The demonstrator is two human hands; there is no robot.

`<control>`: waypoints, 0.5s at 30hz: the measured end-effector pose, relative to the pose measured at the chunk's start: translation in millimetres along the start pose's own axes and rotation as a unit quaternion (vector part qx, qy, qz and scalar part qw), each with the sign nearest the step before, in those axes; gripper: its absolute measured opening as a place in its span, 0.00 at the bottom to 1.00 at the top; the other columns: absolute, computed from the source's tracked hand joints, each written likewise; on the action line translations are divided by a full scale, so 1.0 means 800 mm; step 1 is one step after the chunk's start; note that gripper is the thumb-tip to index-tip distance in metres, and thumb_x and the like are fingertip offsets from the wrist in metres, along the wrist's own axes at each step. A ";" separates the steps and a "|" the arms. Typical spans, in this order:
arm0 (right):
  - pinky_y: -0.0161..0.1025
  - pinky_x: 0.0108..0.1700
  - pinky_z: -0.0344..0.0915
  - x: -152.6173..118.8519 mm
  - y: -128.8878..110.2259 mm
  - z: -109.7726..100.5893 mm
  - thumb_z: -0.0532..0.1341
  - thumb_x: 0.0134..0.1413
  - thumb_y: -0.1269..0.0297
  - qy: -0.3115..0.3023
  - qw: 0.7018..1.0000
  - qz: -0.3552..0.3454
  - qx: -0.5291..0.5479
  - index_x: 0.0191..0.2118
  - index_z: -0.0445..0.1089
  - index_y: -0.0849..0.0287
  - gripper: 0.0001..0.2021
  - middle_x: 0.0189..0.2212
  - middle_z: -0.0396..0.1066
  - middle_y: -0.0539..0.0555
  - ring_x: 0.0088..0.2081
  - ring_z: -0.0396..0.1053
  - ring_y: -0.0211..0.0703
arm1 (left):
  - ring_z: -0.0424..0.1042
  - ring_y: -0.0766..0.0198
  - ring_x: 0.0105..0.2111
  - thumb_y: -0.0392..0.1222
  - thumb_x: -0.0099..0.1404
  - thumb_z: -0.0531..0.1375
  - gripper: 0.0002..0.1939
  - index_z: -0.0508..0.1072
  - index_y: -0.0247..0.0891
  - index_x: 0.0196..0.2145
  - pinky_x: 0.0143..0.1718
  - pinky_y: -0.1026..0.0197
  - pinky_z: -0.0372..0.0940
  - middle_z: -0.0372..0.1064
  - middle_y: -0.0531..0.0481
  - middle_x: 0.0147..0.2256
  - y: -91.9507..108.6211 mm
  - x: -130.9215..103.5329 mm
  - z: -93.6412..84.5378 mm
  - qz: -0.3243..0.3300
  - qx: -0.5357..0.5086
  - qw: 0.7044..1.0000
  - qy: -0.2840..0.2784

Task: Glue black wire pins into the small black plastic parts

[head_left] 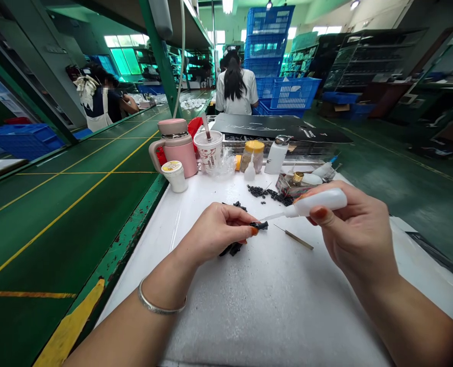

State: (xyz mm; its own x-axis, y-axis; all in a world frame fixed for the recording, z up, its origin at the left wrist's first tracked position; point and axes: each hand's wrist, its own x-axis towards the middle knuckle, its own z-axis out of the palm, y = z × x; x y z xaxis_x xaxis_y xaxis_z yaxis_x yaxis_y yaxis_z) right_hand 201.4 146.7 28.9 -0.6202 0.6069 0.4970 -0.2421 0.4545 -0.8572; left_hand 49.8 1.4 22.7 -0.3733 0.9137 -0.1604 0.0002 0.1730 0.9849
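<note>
Between thumb and fingers, my left hand [221, 229] pinches a small black part [262, 225] above the white table [226, 311]. My right hand [354, 224] is closed around a white squeeze bottle [320, 202], whose thin nozzle points left, its tip close to or on the black part. More black pieces [234, 248] lie under and behind my left hand, partly hidden by it. A thin metal tool [298, 239] with a needle-like end rests on the table between my hands. Small black rings [257, 191] are piled farther back.
A pink mug [180, 153], a white tub [175, 177], a plastic cup [209, 150], a yellow-lidded jar [252, 155] and a white bottle [277, 155] line the back. A green conveyor [69, 204] runs at left. Two people and stacked blue crates [268, 48] are beyond.
</note>
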 end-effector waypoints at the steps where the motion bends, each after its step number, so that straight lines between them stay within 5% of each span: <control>1: 0.39 0.27 0.54 0.000 0.000 0.000 0.66 0.48 0.57 -0.002 1.000 0.000 0.000 0.32 0.74 0.50 0.06 0.29 0.64 0.53 0.28 0.59 0.43 | 0.65 0.69 0.23 0.39 0.52 0.65 0.11 0.78 0.32 0.34 0.24 0.68 0.60 0.71 0.48 0.24 0.000 0.000 0.000 0.000 0.000 1.000 0.000; 15: 0.38 0.27 0.54 0.000 0.001 0.001 0.66 0.49 0.56 -0.002 1.000 -0.014 0.008 0.33 0.74 0.51 0.07 0.27 0.63 0.52 0.27 0.58 0.41 | 0.66 0.70 0.23 0.39 0.52 0.65 0.11 0.78 0.32 0.34 0.23 0.69 0.59 0.71 0.48 0.25 -0.001 0.000 0.000 0.002 -0.006 1.000 -0.001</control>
State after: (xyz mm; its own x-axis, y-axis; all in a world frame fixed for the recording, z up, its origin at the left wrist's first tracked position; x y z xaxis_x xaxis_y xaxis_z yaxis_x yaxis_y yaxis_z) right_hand 200.3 146.5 28.3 -0.6155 0.5919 0.5204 -0.2706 0.4615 -0.8449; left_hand 49.7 1.5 21.9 -0.3708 0.9153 -0.1572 -0.0088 0.1658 0.9861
